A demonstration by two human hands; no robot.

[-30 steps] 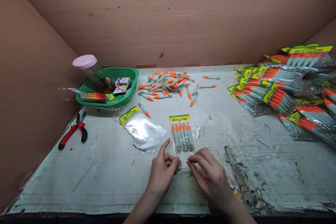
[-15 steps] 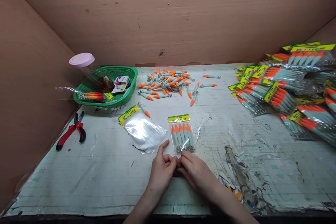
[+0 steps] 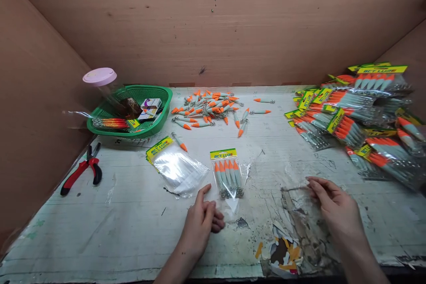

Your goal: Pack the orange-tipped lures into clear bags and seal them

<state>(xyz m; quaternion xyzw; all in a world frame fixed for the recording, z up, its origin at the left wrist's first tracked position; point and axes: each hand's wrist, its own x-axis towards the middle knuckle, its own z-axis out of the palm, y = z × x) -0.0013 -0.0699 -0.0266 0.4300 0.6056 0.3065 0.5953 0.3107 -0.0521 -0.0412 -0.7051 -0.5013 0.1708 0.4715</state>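
A clear packet of orange-tipped grey lures (image 3: pixel 228 173) with a yellow header lies flat in front of me. My left hand (image 3: pixel 203 222) rests on the table just left of the packet's lower end. Its fingers are curled under and its thumb is stretched out; whether they hold anything is hidden. My right hand (image 3: pixel 333 206) is out to the right, its fingers pinched on a thin clear strip (image 3: pixel 293 188) that trails left over the table.
Empty clear bags (image 3: pixel 178 166) lie left of the packet, and loose lures (image 3: pixel 213 108) are heaped at the back. Filled packets (image 3: pixel 359 115) are stacked at the right. A green basket (image 3: pixel 159 120), a pink-lidded jar (image 3: pixel 100 77) and red pliers (image 3: pixel 80 171) sit at the left. Cardboard walls enclose the table.
My right hand has left the packet's lower end and swung right, drawing the thin strip with it. The left hand stays by the packet.
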